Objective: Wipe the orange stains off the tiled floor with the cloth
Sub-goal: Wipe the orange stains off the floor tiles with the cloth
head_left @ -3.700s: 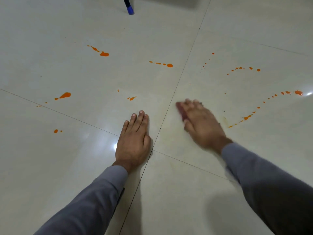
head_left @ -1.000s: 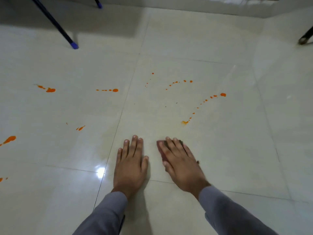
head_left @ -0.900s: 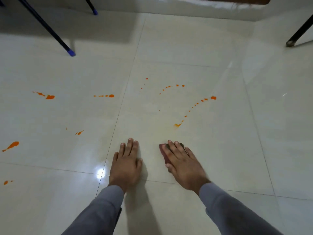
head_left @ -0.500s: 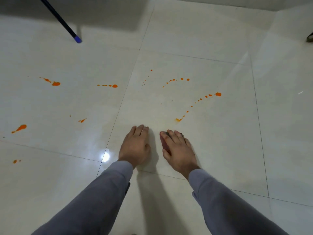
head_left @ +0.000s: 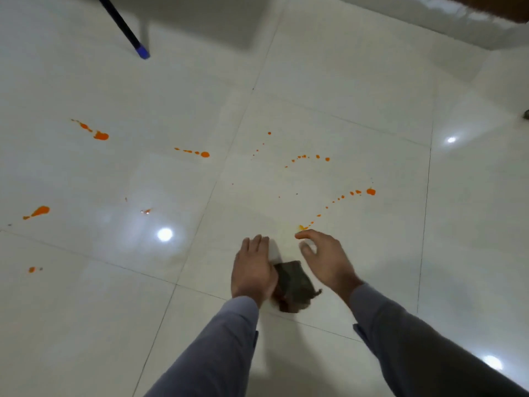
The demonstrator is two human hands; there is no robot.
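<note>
Half a second ago the right hand [head_left: 329,262] lay flat on the small dark brownish cloth [head_left: 292,282], covering most of it; now that hand has lifted off, its fingers loosely curled and holding nothing, and hangs just ahead of and to the right of the cloth. The cloth now shows nearly whole between the two wrists, bunched and blurred, its near end reddish. The left hand [head_left: 253,267], earlier a small gap to the cloth's left, now lies right against the cloth's left edge. The right forefinger now reaches close to the near end of the curved trail of orange drops [head_left: 337,200].
</note>
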